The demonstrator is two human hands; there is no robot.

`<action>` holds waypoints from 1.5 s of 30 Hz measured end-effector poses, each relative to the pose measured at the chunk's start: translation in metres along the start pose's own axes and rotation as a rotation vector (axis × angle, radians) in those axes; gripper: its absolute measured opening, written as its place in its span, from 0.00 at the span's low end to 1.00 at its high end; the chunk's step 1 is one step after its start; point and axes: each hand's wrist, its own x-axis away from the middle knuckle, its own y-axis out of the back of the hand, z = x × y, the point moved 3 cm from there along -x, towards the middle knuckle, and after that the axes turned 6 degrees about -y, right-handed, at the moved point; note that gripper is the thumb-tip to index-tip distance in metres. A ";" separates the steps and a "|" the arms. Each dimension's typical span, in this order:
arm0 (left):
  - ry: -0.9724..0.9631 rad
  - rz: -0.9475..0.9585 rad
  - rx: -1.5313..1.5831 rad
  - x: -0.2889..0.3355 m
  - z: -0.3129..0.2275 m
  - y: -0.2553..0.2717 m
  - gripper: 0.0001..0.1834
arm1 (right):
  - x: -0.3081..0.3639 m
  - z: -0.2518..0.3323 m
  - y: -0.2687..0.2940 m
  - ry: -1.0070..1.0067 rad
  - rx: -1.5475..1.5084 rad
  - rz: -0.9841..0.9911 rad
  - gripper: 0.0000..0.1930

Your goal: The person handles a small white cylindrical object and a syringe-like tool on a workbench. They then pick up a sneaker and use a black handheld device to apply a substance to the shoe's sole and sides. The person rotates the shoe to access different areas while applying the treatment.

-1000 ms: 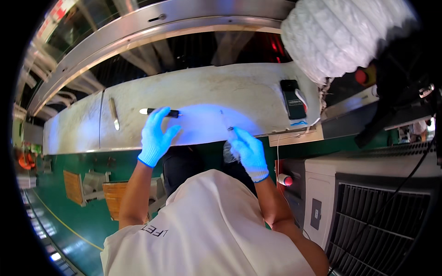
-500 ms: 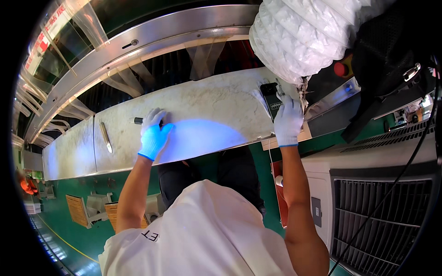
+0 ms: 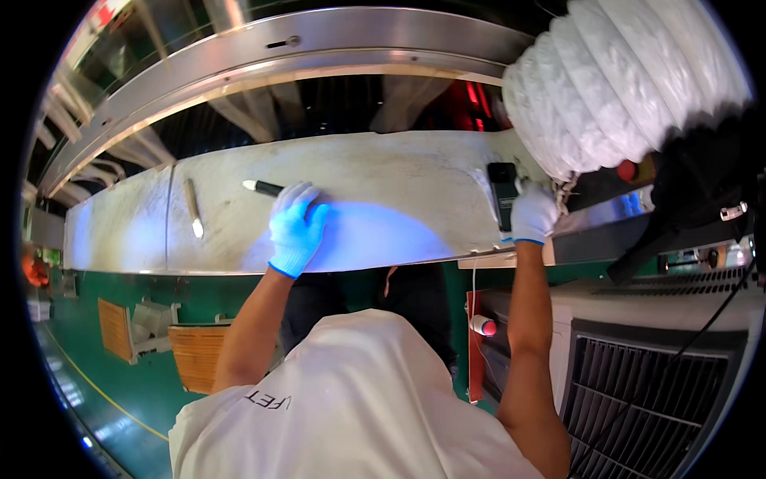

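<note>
My left hand (image 3: 297,227), in a white glove with a blue cuff, rests over the pale bench (image 3: 383,172) under a patch of blue light. Its fingers curl round the rear of a black pen-shaped tool (image 3: 262,188), whose whitish tip points left. Farther left on the bench lies a slim knife-like tool (image 3: 192,207) with a tan handle. My right hand (image 3: 535,214), gloved alike, is at the bench's right end. Its curled fingers press against the right side of a black phone (image 3: 503,191); what they grip is hidden.
A large white ribbed duct (image 3: 598,88) hangs over the right end of the bench. A metal rail (image 3: 359,40) runs along the back, with clear plastic strips below it. Near my right forearm stand a grey vented machine (image 3: 638,399) and a red-tipped white cylinder (image 3: 482,325).
The view has shifted, moving the bench things in it. The black tool now shows more of its length and its pale tip beyond my left fingers. My right hand has drawn toward the phone's right side.
</note>
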 end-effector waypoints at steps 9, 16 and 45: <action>0.415 -0.090 0.225 0.030 0.016 0.035 0.19 | 0.012 -0.005 0.026 0.130 -0.005 0.149 0.16; 0.445 0.000 0.255 0.043 0.017 0.048 0.14 | 0.009 -0.010 -0.016 0.105 -0.015 0.054 0.14; 0.214 -0.013 0.040 0.038 0.005 0.038 0.10 | 0.175 0.104 0.085 0.151 -0.966 0.145 0.09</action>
